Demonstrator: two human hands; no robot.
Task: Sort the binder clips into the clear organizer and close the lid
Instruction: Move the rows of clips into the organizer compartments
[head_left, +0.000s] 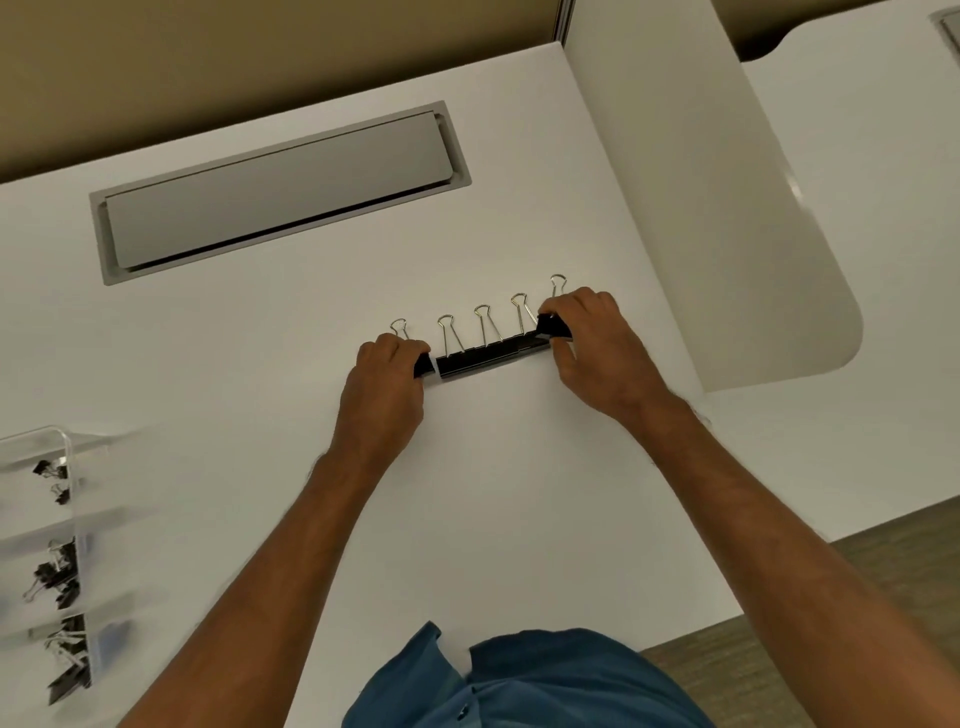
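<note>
Currently, by size:
Desk (519, 493): white top, carries everything; grey cable hatch (280, 192) at the far side, flap down.
Organizer (57, 519): clear, far left near edge, partly cut off by the frame. Lid position: cannot tell. Three compartments visible, each with black clips, so sorting looks part done.
Clip row (488, 356): five black binder clips side by side mid-desk, wire handles pointing far. Likely lined up to compare size or lift as one batch.
Left hand (387, 382): fingers curled over the left end clip (423, 365), pinching it; small gap to the next clip.
Right hand (589, 343): thumb and fingers pinch the right end clip (553, 326), which is tipped up off the row.
Next: probably squeeze the row together, carry left to the organizer.
</note>
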